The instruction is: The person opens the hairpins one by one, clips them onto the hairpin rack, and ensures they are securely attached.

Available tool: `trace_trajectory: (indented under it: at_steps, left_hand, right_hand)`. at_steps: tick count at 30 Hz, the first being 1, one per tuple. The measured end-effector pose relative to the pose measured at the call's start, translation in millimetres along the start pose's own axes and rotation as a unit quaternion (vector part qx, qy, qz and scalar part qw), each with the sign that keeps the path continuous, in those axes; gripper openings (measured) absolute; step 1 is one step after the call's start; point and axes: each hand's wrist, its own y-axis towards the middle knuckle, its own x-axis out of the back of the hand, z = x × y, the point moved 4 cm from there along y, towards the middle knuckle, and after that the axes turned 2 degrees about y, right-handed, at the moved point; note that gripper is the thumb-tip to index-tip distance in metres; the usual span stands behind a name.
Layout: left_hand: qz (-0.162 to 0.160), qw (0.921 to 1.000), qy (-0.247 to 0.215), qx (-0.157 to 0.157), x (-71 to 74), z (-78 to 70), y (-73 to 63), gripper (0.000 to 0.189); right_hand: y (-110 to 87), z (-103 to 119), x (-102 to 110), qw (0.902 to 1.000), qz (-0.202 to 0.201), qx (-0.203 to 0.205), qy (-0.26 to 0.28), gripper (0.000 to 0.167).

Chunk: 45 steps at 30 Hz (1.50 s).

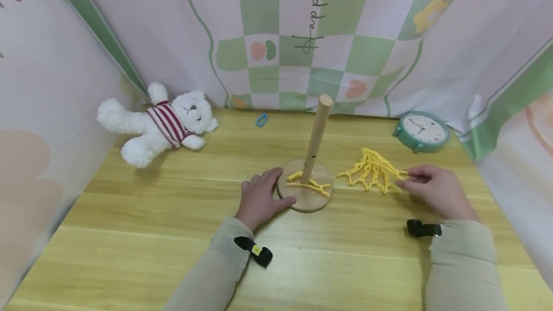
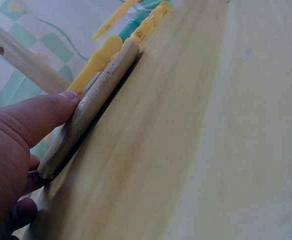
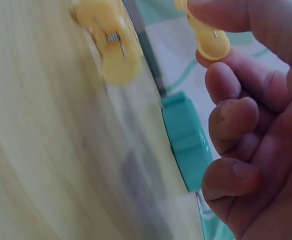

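Observation:
A round wooden base (image 1: 304, 204) carries an upright wooden post (image 1: 317, 138). My left hand (image 1: 260, 198) grips the base's left edge; its thumb (image 2: 61, 102) lies along the rim and the fingers are at the side. Yellow clothespins (image 1: 319, 188) lie on the base around the foot of the post. To the right, several more yellow clothespins (image 1: 373, 169) lie fanned out in a heap on the table. At the heap's right edge my right hand (image 1: 438, 193) pinches one yellow clothespin (image 3: 213, 46) between thumb and index finger, its other fingers loosely curled.
A white plush bear (image 1: 168, 124) in a striped shirt lies at the back left. Near the back edge is a small blue ring-like piece (image 1: 261, 119). A green round clock (image 1: 423, 132) lies behind my right hand. Printed curtains enclose the wooden table (image 1: 328, 263).

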Motion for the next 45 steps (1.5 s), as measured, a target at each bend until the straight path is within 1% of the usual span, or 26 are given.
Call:
trace_trajectory:
  at_steps: [3, 6, 13, 17, 23, 28, 32, 36, 45]
  left_hand:
    - [0.001, 1.0, -0.002, 0.002, 0.3, 0.2, -0.4, 0.087]
    - [0.0, 1.0, -0.003, 0.003, 0.4, 0.1, -0.4, 0.088]
    - [-0.001, 1.0, -0.003, 0.001, 0.9, -0.4, -0.5, 0.088]
    - [0.002, 1.0, -0.006, 0.0, 1.5, -0.6, -0.7, 0.088]
    - [0.0, 1.0, -0.003, -0.004, 1.2, -0.2, -0.6, 0.087]
    - [-0.004, 1.0, -0.004, -0.007, 1.1, -0.4, -1.0, 0.088]
    - [-0.006, 0.9999, -0.002, -0.01, 0.9, -0.6, -1.1, 0.087]
    - [-0.008, 0.9999, 0.0, -0.009, -0.1, 0.0, -0.5, 0.087]
    - [-0.006, 0.9999, -0.001, -0.009, 0.1, 0.1, -0.4, 0.086]
  right_hand:
    - [1.1, 12, -5, 0.9997, 0.005, 0.024, 0.001, 0.048]
    - [2.3, 24, -11, 0.9988, 0.008, 0.047, -0.009, 0.042]
    - [3.8, 44, -21, 0.9957, 0.015, 0.09, -0.017, 0.034]
    - [3.0, 55, -27, 0.9947, 0.022, 0.1, -0.012, 0.032]
    - [3.2, 70, -38, 0.9917, 0.047, 0.119, 0.007, 0.03]
    - [5.1, 77, -48, 0.9889, 0.061, 0.134, 0.02, 0.023]
    - [6.0, 80, -54, 0.9873, 0.072, 0.139, 0.026, 0.022]
    - [6.3, 84, -60, 0.985, 0.077, 0.152, 0.029, 0.021]
    - [4.8, 93, -72, 0.9829, 0.076, 0.166, 0.027, 0.021]
